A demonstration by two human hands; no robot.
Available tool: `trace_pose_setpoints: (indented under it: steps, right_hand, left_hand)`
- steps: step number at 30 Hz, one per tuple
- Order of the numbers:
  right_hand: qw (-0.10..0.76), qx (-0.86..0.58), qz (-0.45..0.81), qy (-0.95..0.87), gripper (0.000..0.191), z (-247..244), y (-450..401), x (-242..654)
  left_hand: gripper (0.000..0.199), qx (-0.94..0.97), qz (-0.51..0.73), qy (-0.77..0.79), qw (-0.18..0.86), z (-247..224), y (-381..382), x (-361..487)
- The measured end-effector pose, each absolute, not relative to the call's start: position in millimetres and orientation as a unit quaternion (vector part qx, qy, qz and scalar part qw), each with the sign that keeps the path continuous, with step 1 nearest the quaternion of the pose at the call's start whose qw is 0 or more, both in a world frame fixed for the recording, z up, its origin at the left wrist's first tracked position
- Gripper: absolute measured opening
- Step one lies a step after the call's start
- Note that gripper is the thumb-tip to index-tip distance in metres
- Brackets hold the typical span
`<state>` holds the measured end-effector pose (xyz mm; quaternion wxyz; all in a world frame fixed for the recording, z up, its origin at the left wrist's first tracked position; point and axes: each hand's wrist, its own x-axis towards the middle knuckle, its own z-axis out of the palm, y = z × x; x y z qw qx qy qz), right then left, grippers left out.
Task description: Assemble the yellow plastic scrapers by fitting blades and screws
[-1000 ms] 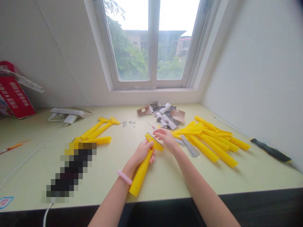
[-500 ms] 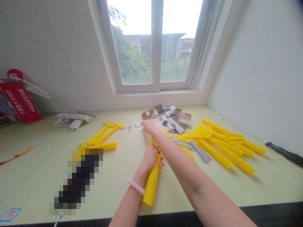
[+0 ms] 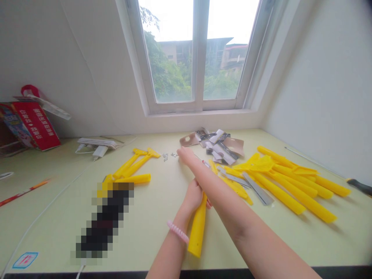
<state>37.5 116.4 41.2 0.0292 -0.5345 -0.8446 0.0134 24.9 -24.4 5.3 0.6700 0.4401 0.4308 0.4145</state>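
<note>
My left hand [image 3: 194, 195] is closed around a yellow plastic scraper handle [image 3: 198, 228], whose lower end points toward me. My right forearm crosses over it and hides the scraper's upper end. Farther out, my right hand [image 3: 185, 154] reaches to a small pile of screws [image 3: 173, 154], its fingers bent together at the pile's edge; whatever is between them is too small to make out. A second cluster of screws [image 3: 165, 157] lies just left. Behind my right wrist shows a thin metal rod with a reddish end [image 3: 205, 163]; I cannot tell whether it is held.
On the right lie several yellow scraper handles [image 3: 290, 190], flat metal blades [image 3: 258, 190] and a black-handled screwdriver [image 3: 359, 186]. Crumpled card packaging [image 3: 222, 149] sits below the window. Assembled yellow scrapers [image 3: 136, 164] and a blurred-out dark object [image 3: 106, 221] are on the left.
The whole view has shifted, so the table things appear farther right. My right hand stays by the screws, and my left hand keeps its hold on the yellow scraper handle.
</note>
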Motion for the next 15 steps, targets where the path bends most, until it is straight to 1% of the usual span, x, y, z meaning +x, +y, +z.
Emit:
trace_pose_setpoints:
  steps: [3, 9, 15]
  right_hand:
    - [0.035, -0.543, 0.018, -0.839, 0.025, 40, 116, 39]
    - [0.043, -0.578, 0.047, -0.814, 0.03, 44, 119, 47]
    - [0.064, -0.578, 0.065, -0.811, 0.025, 44, 119, 57]
  left_hand:
    - [0.023, 0.454, 0.432, 0.429, 0.65, 4, -25, 26]
    - [0.033, 0.453, 0.396, 0.419, 0.68, -10, -17, 23]
    - [0.034, 0.436, 0.395, 0.427, 0.687, -16, -15, 23]
